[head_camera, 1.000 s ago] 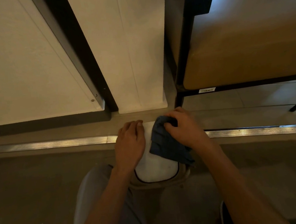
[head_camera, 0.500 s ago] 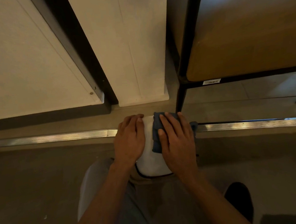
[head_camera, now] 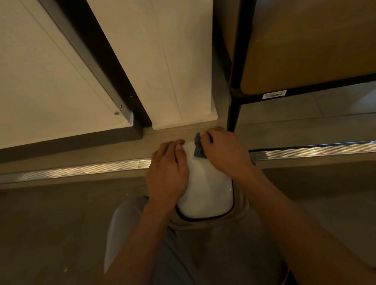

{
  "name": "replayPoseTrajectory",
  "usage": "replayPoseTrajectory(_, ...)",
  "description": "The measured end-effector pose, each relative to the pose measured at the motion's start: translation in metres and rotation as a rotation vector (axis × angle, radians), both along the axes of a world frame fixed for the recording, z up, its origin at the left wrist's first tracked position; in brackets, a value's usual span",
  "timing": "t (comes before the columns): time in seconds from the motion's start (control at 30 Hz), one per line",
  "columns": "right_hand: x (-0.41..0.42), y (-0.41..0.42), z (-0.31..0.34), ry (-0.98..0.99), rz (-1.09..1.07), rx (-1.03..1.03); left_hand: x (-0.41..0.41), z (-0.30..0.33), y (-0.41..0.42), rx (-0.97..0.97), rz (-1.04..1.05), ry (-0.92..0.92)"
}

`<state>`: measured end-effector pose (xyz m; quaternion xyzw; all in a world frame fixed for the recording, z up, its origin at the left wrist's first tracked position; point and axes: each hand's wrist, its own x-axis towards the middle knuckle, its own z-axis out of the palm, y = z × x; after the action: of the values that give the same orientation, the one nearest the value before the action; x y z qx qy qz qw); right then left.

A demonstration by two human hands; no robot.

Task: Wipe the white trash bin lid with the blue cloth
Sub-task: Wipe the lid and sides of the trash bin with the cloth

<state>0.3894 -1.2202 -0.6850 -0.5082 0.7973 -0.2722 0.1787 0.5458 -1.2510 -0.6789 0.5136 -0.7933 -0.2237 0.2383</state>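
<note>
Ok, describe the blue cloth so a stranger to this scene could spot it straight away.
Start at the white bin lid low in the middle of the view, between the two hands. At its far right corner, the right hand bunches the blue cloth. It is the only blue thing there, a crumpled scrap peeking out beside the fingers.

One head camera looks steeply down, close above the floor [head_camera: 55, 229].

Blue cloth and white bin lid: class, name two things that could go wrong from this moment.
1. The blue cloth is bunched small under the right hand at the far edge; it may slip off behind the white lid.
2. The left hand covers the lid's left side, so that part may go unwiped.
</note>
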Motion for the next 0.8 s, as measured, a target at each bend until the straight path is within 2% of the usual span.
replayPoseTrajectory(0.1,0.007,0.033,-0.011,0.076,0.076,-0.298,0.0,-0.002,-0.001,-0.006,0.021,-0.004)
replayPoseTrajectory(0.2,0.014,0.045,-0.013,0.13,0.042,-0.386,0.001,-0.001,-0.001,-0.007,0.003,0.012)
replayPoseTrajectory(0.3,0.012,0.021,0.0,0.158,-0.015,-0.138,0.002,0.0,0.0,-0.023,-0.01,0.015)
replayPoseTrajectory(0.4,0.003,-0.016,0.012,0.055,0.029,0.194,0.001,0.002,0.0,-0.002,0.007,0.034)
replayPoseTrajectory(0.47,0.003,-0.019,0.013,0.099,0.116,0.208,0.0,0.002,0.0,0.004,0.028,0.045)
replayPoseTrajectory(0.57,0.001,0.007,0.007,0.17,0.236,-0.119,-0.001,-0.001,0.001,-0.033,0.042,0.055)
replayPoseTrajectory(0.63,-0.005,0.014,0.001,0.111,0.227,-0.18,-0.001,-0.003,0.0,-0.031,0.04,0.054)
replayPoseTrajectory(0.67,-0.008,0.01,0.002,0.07,0.18,-0.113,-0.001,-0.003,-0.001,-0.025,0.036,0.052)
replayPoseTrajectory(0.73,-0.01,-0.012,0.007,0.022,0.107,0.164,-0.001,-0.003,-0.001,-0.008,0.039,0.046)
replayPoseTrajectory(0.8,-0.004,-0.027,0.015,0.083,0.116,0.347,-0.001,-0.003,-0.001,0.007,0.045,0.051)
